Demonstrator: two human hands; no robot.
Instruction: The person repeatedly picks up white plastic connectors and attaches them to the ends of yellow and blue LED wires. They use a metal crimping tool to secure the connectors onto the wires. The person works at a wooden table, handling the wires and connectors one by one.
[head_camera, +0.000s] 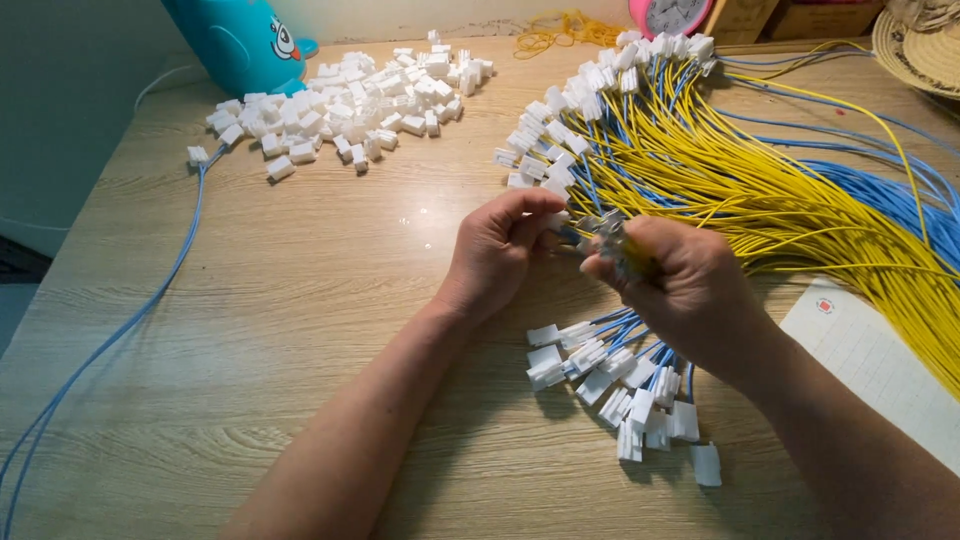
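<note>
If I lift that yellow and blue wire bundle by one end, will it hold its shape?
Probably not: the wire bundle drapes in loose curves across the table, so it looks floppy. Strands fan apart, so some may slip free. Its white connectors would likely dangle and snag.

You have a light wooden table (300, 300) in front of you. Far off on it, to your left, sits a heap of small loose white plastic plugs (340, 100). A bright blue toy-like thing with a cartoon eye (240, 40) stands just behind that heap. A thin blue cable (150, 300) runs from the heap down along the left side of the table. At the back lies a little bunch of yellow rubber bands (555, 30). Next to them you can see part of a pink round thing (670, 15). A woven straw hat (925, 50) peeks in at the top right corner. A white sheet with a grid (880, 370) lies at your right.
</note>
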